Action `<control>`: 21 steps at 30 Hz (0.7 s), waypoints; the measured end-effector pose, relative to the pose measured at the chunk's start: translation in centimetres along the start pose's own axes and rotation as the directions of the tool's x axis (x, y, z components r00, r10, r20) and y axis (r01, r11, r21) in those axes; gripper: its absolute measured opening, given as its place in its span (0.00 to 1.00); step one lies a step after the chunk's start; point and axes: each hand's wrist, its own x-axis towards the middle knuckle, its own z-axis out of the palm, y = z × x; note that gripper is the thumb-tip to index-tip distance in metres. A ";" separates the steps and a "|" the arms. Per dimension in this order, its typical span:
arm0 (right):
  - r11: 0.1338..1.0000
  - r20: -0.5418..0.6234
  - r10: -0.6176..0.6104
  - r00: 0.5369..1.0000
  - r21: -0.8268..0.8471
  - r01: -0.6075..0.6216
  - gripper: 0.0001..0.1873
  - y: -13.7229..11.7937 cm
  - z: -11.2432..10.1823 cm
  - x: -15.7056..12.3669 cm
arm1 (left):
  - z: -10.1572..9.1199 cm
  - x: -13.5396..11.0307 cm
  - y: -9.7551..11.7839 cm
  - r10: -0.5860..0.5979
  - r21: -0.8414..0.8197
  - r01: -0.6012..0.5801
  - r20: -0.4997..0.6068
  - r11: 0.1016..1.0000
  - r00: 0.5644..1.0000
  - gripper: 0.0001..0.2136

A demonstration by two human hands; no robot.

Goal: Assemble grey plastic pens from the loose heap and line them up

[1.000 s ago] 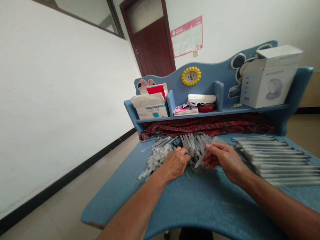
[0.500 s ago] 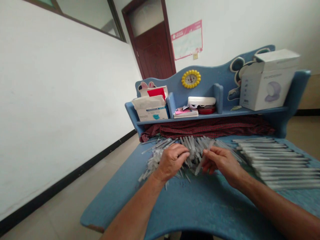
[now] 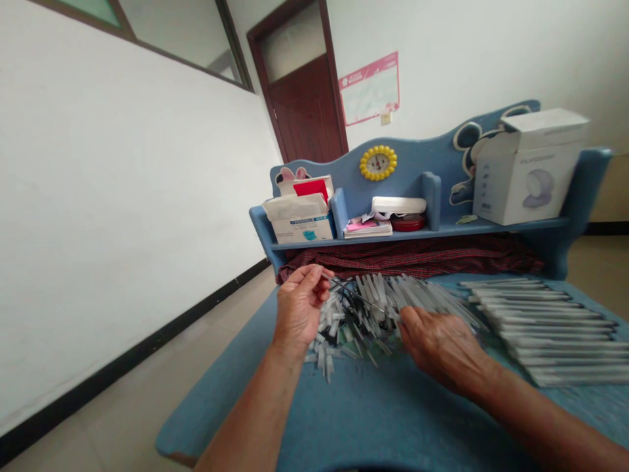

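Note:
My left hand (image 3: 301, 305) is closed in a pinch, raised at the left of the pile, on one end of a thin dark pen refill (image 3: 356, 294). The refill slants down to the right, its far end close to my right hand's fingertips. My right hand (image 3: 439, 341) is closed, back of the hand up, around a clear pen barrel that its fingers mostly hide. Below and between the hands lies a heap of dark refills (image 3: 361, 324). Clear pen barrels (image 3: 417, 294) lie behind, and short pale pen caps (image 3: 324, 357) are scattered beside my left wrist.
Rows of pens (image 3: 555, 328) lie at the right of the blue table (image 3: 373, 413). A dark red checked cloth (image 3: 417, 255) runs under the shelf. The shelf carries a white box (image 3: 528, 170), a mask box (image 3: 302, 226) and a red case (image 3: 407, 223).
My left hand has moved up and left from the pile, with a refill now stretched from it. My right hand has turned palm down, hiding most of the barrel.

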 end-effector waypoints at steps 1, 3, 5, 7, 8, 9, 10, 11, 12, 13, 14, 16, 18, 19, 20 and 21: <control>1.000 0.021 -0.003 1.000 -0.019 0.003 0.08 0.1 -0.1 0.0 | 0.1 -0.1 0.0 0.003 -0.001 -0.003 0.001 1.000 1.000 0.07; 0.999 0.062 -0.005 0.998 -0.040 0.008 0.07 0.2 -0.4 0.0 | 0.2 -0.2 -0.1 0.006 0.001 -0.006 0.008 1.000 1.000 0.08; 0.999 0.100 -0.011 0.995 -0.049 0.016 0.07 0.2 -0.6 0.1 | 0.4 -0.3 -0.2 0.004 0.002 -0.004 0.027 1.000 1.000 0.07; 0.999 0.132 -0.010 0.991 -0.046 0.017 0.07 0.1 -0.8 0.1 | 0.5 -0.5 -0.3 0.001 0.002 -0.001 0.045 1.000 0.999 0.07; 0.999 0.148 -0.008 0.989 -0.039 0.014 0.07 0.1 -0.9 0.1 | 0.6 -0.5 -0.3 0.001 0.003 -0.002 0.049 1.000 0.999 0.07; 0.999 0.162 -0.004 0.987 -0.032 0.009 0.07 0.1 -0.9 0.1 | 0.6 -0.5 -0.3 0.003 0.004 -0.003 0.050 1.000 0.999 0.07; 1.000 0.175 0.002 0.985 -0.026 0.003 0.07 0.1 -0.9 0.1 | 0.6 -0.5 -0.3 0.006 0.004 -0.007 0.049 1.000 0.999 0.07; 1.000 0.187 0.009 0.982 -0.023 -0.004 0.08 0.1 -0.9 0.2 | 0.6 -0.5 -0.2 0.010 0.004 -0.011 0.046 1.000 0.999 0.07; 1.000 0.198 0.015 0.980 -0.023 -0.011 0.08 0.1 -0.9 0.2 | 0.6 -0.5 -0.2 0.014 0.004 -0.014 0.044 1.000 0.999 0.07; 1.000 0.207 0.021 0.978 -0.025 -0.016 0.08 0.1 -1.0 0.2 | 0.6 -0.5 -0.1 0.019 0.003 -0.019 0.041 1.000 0.999 0.07; 0.999 0.214 0.027 0.976 -0.029 -0.022 0.08 0.1 -1.0 0.2 | 0.5 -0.4 -0.1 0.023 0.004 -0.023 0.040 1.000 0.999 0.07; 0.999 0.222 0.033 0.975 -0.037 -0.025 0.08 0.2 -1.0 0.2 | 0.5 -0.4 -0.1 0.026 0.009 -0.026 0.043 1.000 0.999 0.07; 0.999 0.225 0.026 0.974 -0.041 -0.017 0.08 0.1 -1.0 0.2 | 0.4 -0.4 -0.2 0.022 0.019 -0.023 0.054 1.000 0.998 0.07; 0.999 0.224 0.023 0.974 -0.044 -0.013 0.08 0.1 -1.0 0.1 | 0.4 -0.4 -0.3 0.020 0.025 -0.021 0.060 0.999 0.998 0.07; 0.999 0.224 0.020 0.974 -0.047 -0.009 0.08 0.1 -1.0 0.1 | 0.5 -0.4 -0.4 0.020 0.033 -0.022 0.066 0.999 0.998 0.07; 0.999 0.223 0.018 0.975 -0.049 -0.007 0.08 0.1 -1.0 0.1 | 0.5 -0.5 -0.4 0.022 0.043 -0.025 0.070 0.999 0.997 0.07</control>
